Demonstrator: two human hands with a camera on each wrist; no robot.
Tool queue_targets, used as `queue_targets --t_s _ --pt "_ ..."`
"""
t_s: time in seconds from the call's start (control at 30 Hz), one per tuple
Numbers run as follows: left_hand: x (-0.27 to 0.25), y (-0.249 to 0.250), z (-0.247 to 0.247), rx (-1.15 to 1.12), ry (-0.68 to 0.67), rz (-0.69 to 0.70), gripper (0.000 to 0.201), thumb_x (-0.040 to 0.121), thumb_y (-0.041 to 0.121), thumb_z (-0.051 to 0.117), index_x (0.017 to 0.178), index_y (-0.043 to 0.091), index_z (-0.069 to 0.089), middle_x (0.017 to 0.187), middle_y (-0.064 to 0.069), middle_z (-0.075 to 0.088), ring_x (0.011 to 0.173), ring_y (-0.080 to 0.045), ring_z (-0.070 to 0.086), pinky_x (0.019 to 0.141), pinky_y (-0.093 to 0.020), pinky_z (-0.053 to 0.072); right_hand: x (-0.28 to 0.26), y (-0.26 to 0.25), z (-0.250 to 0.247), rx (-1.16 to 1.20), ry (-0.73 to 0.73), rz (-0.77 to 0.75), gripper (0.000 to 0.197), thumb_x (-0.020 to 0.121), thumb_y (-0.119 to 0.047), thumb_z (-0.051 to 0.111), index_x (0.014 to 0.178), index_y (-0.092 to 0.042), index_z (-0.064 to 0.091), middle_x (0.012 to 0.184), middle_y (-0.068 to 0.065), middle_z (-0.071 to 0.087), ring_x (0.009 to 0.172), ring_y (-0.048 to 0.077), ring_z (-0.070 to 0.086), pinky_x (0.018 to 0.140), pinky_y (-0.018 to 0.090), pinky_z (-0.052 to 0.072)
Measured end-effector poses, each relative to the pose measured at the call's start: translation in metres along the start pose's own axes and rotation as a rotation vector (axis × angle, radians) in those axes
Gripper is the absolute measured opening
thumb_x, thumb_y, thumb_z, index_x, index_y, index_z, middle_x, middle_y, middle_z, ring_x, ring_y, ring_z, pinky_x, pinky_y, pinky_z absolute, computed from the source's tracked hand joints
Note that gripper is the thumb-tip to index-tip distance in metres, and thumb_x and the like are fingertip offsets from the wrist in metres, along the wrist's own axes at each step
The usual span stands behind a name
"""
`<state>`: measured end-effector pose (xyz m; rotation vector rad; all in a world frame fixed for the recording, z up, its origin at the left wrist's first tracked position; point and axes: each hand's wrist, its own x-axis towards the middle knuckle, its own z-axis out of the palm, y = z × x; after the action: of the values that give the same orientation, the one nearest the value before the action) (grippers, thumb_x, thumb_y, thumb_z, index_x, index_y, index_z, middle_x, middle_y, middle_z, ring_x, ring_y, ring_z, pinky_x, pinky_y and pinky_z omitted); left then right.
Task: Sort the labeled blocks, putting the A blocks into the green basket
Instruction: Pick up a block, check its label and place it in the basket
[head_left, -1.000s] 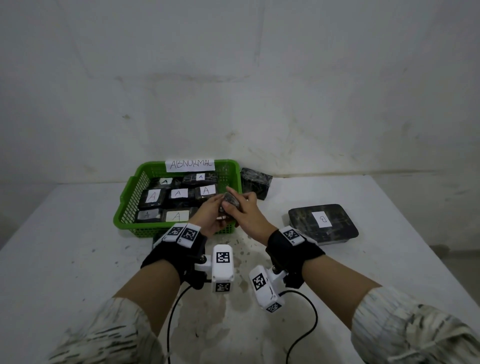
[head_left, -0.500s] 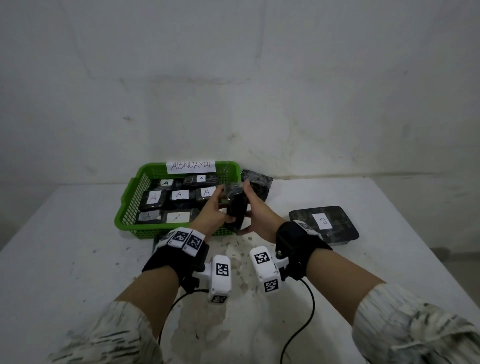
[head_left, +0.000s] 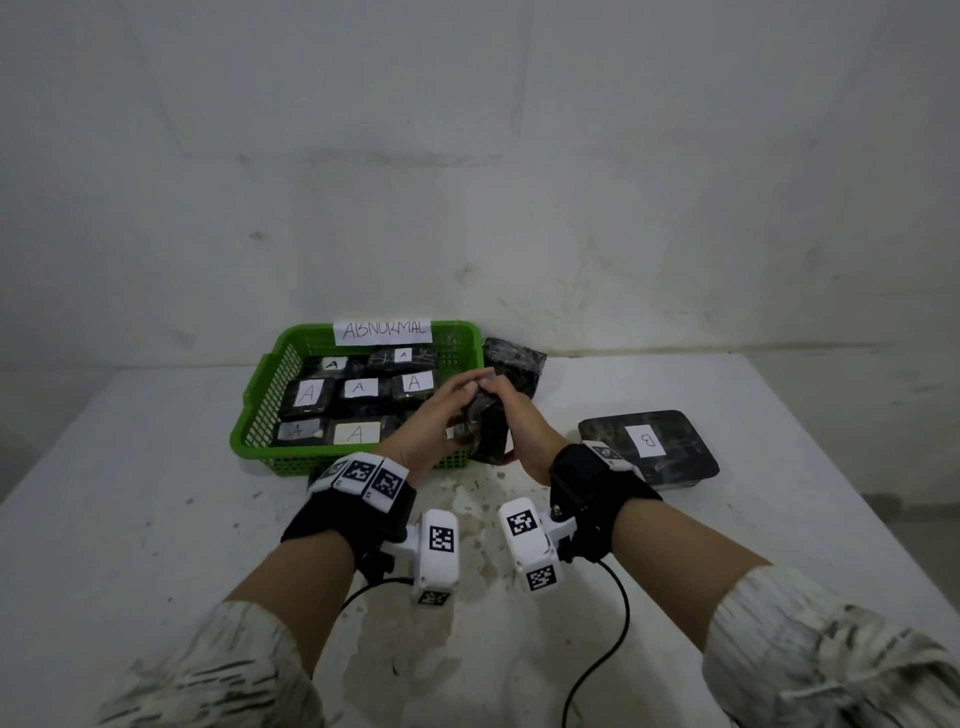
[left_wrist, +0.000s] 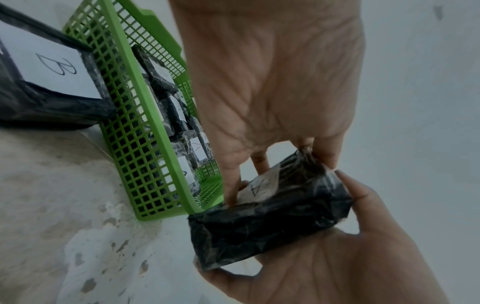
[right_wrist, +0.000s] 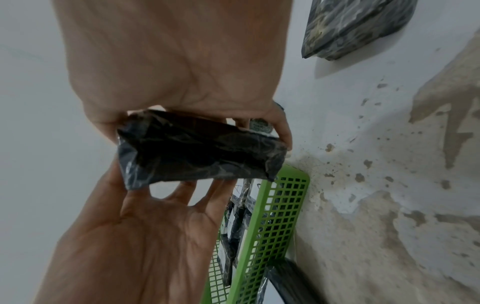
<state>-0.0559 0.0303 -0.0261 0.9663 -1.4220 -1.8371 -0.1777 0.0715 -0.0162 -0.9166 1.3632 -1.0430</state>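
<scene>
Block (left_wrist: 270, 218) upended; "A" label (left_wrist: 255, 188) wrist-view only

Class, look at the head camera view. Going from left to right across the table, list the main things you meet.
green basket → left hand → wrapped block held in both hands → right hand → flat block labeled B

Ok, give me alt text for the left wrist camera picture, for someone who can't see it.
Two hands, the left hand above and the right hand below, hold a black wrapped block with a white A label beside the corner of a green basket. The basket holds more black A-labeled blocks; behind it lies a black block labeled B.
</scene>
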Motion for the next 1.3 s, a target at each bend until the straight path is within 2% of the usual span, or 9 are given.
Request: queue_targets --t_s 0.13,0.4,0.6,0.77,0.9,1.0,1.07,1.17,1.3 --pt "0.003 -0.001 -0.003 0.011 0.023 0.019 0.025 0.101 0.023 0.038 0.112 0.029 0.059 0.125 -0.003 0.056 0.119 -0.024 0.052 0.097 -0.045 0.046 -0.003 0.001 -0.001 -0.008 -0.073 -0.015 0.032 0.1 -0.046 0.038 0.122 -0.028 0.053 0.102 -0.011 0.06 0.092 0.005 0.057 0.071 0.024 0.044" --pt "0.0 -0.003 -0.005 -0.074 -0.014 -0.037 0.031 0.101 0.027 0.033 0.124 0.025 0.054 0.126 -0.004 0.055 0.111 -0.021 0.055 0.098 -0.043 0.044 -0.003 0.004 -0.002 -0.067 -0.055 -0.042 0.02 0.101 -0.03 0.04 0.111 -0.021 0.054 0.108 0.002 0.061 0.084 0.005 0.058 0.066 0.022 0.042" --pt "0.007 -0.003 -0.018 -0.053 0.209 0.002 0.034 0.1 0.041 0.031 0.128 0.029 0.047 0.133 -0.01 0.049 0.121 -0.032 0.05 0.086 -0.055 0.051 0.005 0.011 0.001 -0.155 -0.09 -0.047 0.074 0.088 -0.066 0.035 0.149 -0.027 0.027 0.146 0.001 0.044 0.126 0.017 0.047 0.097 0.037 0.044" --pt "0.011 -0.01 -0.033 -0.267 0.39 -0.031 0.033 0.101 0.042 0.027 0.127 0.029 0.043 0.123 -0.009 0.056 0.099 -0.028 0.061 0.061 -0.039 0.058 0.011 0.012 -0.007 -0.208 -0.085 -0.107 0.074 0.086 -0.021 0.07 0.147 -0.023 0.028 0.127 0.004 0.047 0.103 0.013 0.055 0.073 0.014 0.045" --pt "0.013 -0.01 -0.04 -0.109 0.417 -0.163 0.054 0.096 0.057 0.024 0.126 0.022 0.051 0.122 -0.013 0.058 0.101 -0.029 0.06 0.072 -0.04 0.053 0.02 0.016 -0.006 -0.22 0.043 -0.147 0.051 0.089 -0.015 0.066 0.132 -0.011 0.039 0.128 0.006 0.045 0.083 0.006 0.051 0.057 0.007 0.042" --pt "0.016 -0.017 -0.05 0.246 0.458 -0.191 0.076 0.08 0.076 0.032 0.129 0.022 0.053 0.134 -0.009 0.053 0.121 -0.03 0.049 0.1 -0.049 0.042 0.027 0.019 -0.007 -0.122 0.148 -0.109 0.033 0.094 -0.025 0.061 0.117 -0.012 0.042 0.119 0.006 0.049 0.073 0.006 0.049 0.051 0.01 0.039" --pt "0.012 -0.018 -0.054 0.364 0.436 -0.191 0.07 0.084 0.069 0.037 0.123 0.014 0.056 0.129 -0.009 0.055 0.119 -0.028 0.048 0.103 -0.047 0.039 0.03 0.021 -0.007 -0.07 0.163 -0.086 0.034 0.094 -0.024 0.062 0.118 -0.012 0.042 0.106 0.001 0.049 0.07 0.006 0.048 0.048 0.011 0.039" --pt "0.01 -0.026 -0.065 0.51 0.432 -0.2 0.056 0.096 0.051 0.033 0.122 0.006 0.056 0.123 -0.014 0.056 0.113 -0.03 0.052 0.099 -0.038 0.039 0.035 0.025 -0.004 -0.041 0.173 -0.036 0.04 0.092 -0.019 0.063 0.125 -0.01 0.041 0.105 0.001 0.051 0.074 0.008 0.052 0.053 0.017 0.042" --pt "0.01 -0.038 -0.087 0.821 0.487 -0.253 0.058 0.095 0.056 0.025 0.127 0.016 0.053 0.132 -0.018 0.05 0.123 -0.036 0.043 0.106 -0.048 0.031 0.049 0.029 0.003 -0.018 0.291 -0.017 0.033 0.094 -0.016 0.06 0.121 -0.01 0.043 0.111 0.009 0.056 0.084 0.017 0.056 0.067 0.026 0.046"
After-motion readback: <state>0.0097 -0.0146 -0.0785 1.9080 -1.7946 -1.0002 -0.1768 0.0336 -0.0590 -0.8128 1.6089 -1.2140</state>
